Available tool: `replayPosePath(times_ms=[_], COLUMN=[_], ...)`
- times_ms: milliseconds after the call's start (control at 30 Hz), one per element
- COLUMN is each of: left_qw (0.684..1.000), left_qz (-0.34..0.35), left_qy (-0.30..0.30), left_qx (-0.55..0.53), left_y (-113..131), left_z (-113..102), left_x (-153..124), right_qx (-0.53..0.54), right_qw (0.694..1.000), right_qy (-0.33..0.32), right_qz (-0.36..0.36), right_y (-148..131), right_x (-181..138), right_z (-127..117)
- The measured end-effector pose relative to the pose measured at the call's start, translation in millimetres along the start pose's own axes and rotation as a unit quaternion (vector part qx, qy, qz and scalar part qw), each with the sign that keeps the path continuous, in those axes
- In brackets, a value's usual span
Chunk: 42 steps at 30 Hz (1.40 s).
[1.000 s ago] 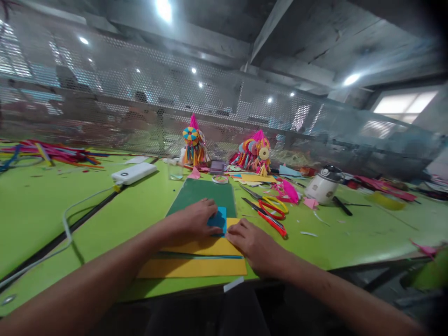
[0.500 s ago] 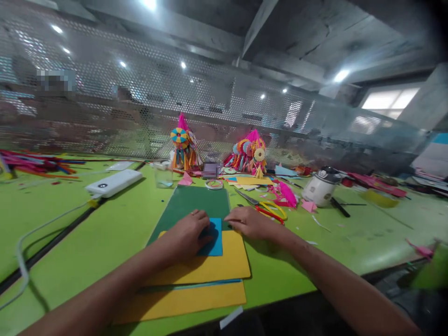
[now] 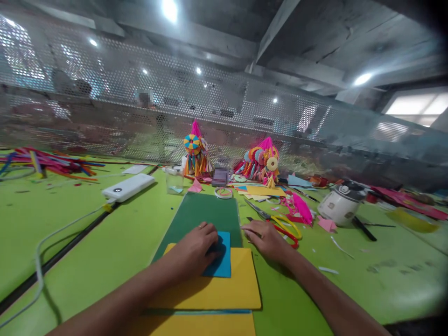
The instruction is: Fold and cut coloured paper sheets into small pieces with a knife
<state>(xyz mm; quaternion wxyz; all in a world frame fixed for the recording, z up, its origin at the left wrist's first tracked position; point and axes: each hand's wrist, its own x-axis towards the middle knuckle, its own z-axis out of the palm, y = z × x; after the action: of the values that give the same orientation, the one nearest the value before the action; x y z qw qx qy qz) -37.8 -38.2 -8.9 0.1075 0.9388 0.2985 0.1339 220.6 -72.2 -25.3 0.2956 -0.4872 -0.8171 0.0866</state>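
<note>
My left hand (image 3: pixel 198 249) rests with bent fingers on a blue paper square (image 3: pixel 222 263), pressing it onto a yellow sheet (image 3: pixel 241 280). The thumb and fingertips lie on the square, partly in shadow. Under the yellow sheet's far end is a dark green cutting board (image 3: pixel 206 210). My right hand (image 3: pixel 264 238) is at the board's right edge, fingers curled and pressed together; whatever they may hold is hidden. Right beside it lie scissors (image 3: pixel 285 228) with yellow and red handles. Another yellow sheet (image 3: pixel 210 325) lies nearer to me.
A white power bank (image 3: pixel 129 187) with a cable is at left, behind it colourful strips (image 3: pixel 56 163). Farther back stand a clear cup (image 3: pixel 174 182), a tape roll (image 3: pixel 223 192) and two tasselled ornaments (image 3: pixel 196 149). Pink scraps and a white kettle-like pot (image 3: pixel 341 205) are at right.
My view has shifted, so the table things appear farther right and lower. My right hand has moved slightly right, off the board's edge. The left hand stays on the blue paper square.
</note>
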Motion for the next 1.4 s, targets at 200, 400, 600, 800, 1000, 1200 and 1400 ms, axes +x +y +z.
replayPosePath(times_ms=[200,400,600,800,1000,1200,1400], left_qw=[1.0,0.999,0.996,0.996,0.996,0.999,0.999], left_qz=[-0.029,-0.028,-0.027,-0.024,-0.016,-0.013,-0.009], left_qy=[-0.011,0.007,0.067,0.059,0.058,0.041,0.034], left_qx=[-0.001,-0.02,-0.058,-0.064,-0.068,-0.031,-0.008], left_y=[2.3,3.3,5.3,-2.8,-1.6,-9.1,-14.5], left_z=[0.6,5.1,12.3,19.9,16.7,29.6,37.5], left_x=[-0.5,-3.9,-13.0,-10.0,-10.2,-4.5,-1.3], right_qx=[-0.058,-0.13,-0.153,-0.162,-0.21,-0.261,-0.281], right_qw=[0.997,0.988,0.973,0.971,0.958,0.939,0.93], right_qy=[-0.05,-0.041,-0.023,-0.027,0.012,0.011,-0.013], right_qz=[-0.015,0.073,0.171,0.172,0.195,0.224,0.236], right_y=[0.9,-0.8,4.9,18.0,51.2,80.6,94.5], right_x=[25.8,160.5,254.3,266.6,270.7,287.7,295.9], right_z=[-4.3,17.6,86.7,109.8,69.2,40.5,44.4])
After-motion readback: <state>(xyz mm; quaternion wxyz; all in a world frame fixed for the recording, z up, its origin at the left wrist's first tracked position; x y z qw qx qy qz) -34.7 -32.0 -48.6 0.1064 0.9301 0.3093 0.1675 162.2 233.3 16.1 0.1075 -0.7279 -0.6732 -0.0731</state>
